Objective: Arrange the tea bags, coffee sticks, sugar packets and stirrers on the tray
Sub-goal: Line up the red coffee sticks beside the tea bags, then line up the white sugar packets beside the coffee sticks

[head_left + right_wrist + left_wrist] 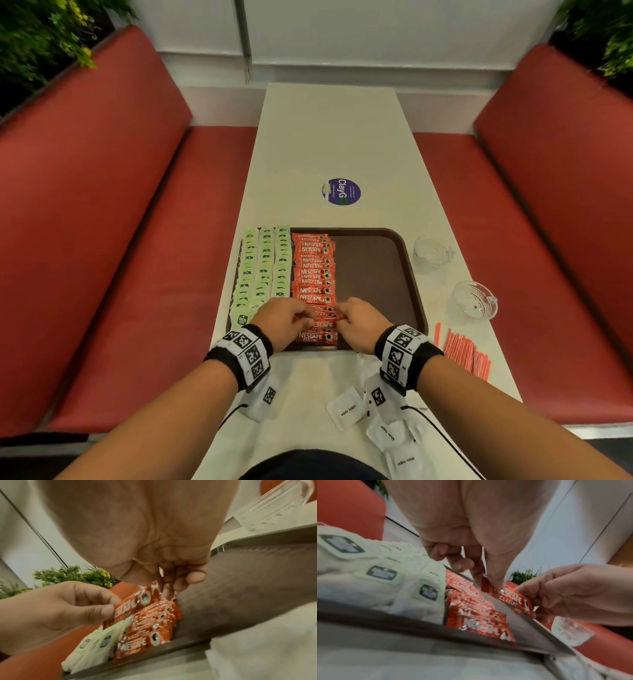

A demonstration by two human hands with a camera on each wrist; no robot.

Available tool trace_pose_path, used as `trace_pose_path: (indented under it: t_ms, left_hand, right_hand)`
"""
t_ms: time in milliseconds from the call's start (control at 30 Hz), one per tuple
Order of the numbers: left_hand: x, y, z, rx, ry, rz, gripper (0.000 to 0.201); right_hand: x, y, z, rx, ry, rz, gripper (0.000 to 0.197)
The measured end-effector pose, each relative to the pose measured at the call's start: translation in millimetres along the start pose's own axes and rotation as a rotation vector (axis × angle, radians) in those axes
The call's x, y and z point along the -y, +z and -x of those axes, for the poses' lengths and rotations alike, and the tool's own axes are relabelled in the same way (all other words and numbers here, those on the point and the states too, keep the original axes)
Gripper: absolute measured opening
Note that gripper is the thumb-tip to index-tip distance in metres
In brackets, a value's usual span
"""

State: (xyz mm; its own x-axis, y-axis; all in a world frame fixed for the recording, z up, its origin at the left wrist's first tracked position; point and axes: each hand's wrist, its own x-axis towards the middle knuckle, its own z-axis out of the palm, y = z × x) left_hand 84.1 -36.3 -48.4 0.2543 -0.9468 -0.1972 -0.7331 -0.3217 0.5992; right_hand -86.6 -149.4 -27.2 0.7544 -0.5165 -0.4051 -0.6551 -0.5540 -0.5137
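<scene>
A brown tray (376,270) holds three columns of pale green tea bags (263,267) on its left and a column of red Nescafe coffee sticks (313,270) beside them. Over the near end of that column my left hand (301,317) and right hand (342,317) pinch the two ends of one red coffee stick (510,597) (135,604), held just above the row. White sugar packets (347,407) lie on the table near me. Red-striped stirrers (466,353) lie to the right of the tray.
Two clear glass bowls (431,253) (474,301) stand right of the tray. A purple round sticker (340,192) marks the white table (329,137) beyond it. Red bench seats (137,257) flank the table. The tray's right half is bare.
</scene>
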Motion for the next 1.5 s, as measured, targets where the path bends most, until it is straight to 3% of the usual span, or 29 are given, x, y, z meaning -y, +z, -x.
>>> trace_pose_path:
  t_ms: [167, 300, 533, 833, 1000, 1067, 1200, 1300, 1500]
  left_hand:
    - [14.3, 10.8, 2.2, 0.041, 0.003, -0.319, 0.019]
    - [15.0, 18.2, 3.0, 0.062, 0.023, -0.468, 0.024]
    - [17.6, 21.6, -2.6, 0.036, -0.057, -0.460, 0.023]
    - [10.9, 17.1, -0.4, 0.045, -0.022, -0.495, 0.029]
    - [-19.2, 23.0, 4.8, -0.013, 0.057, -0.451, 0.030]
    - [-35.8, 30.2, 8.1, 0.025, 0.105, -0.455, 0.031]
    - [-61.9, 53.7, 19.4, 0.281, 0.145, -0.521, 0.045]
    - [-70.1, 74.5, 30.9, 0.455, 0.105, -0.596, 0.062]
    - [-74.0, 94.2, 42.8, 0.478, 0.022, -0.620, 0.061]
  right_hand:
    - [-6.8, 1.4, -2.7, 0.144, 0.212, 0.231, 0.033]
    - [-9.9, 13.0, -12.6, 0.199, 0.219, 0.221, 0.039]
    - [-8.7, 22.5, -24.3, 0.189, 0.183, 0.251, 0.043]
    - [-16.1, 5.6, -17.5, 0.144, 0.152, 0.193, 0.038]
    - [-40.5, -10.4, 5.7, 0.079, 0.125, 0.187, 0.022]
    - [-49.3, -14.7, 20.8, 0.078, 0.088, 0.211, 0.006]
    - [-63.9, -16.2, 53.5, 0.113, 0.043, 0.199, 0.018]
    - [-70.8, -10.2, 79.1, 0.237, 0.001, 0.246, 0.027]
    - [-87.9, 15.2, 119.4, 0.523, -0.118, 0.406, 0.035]
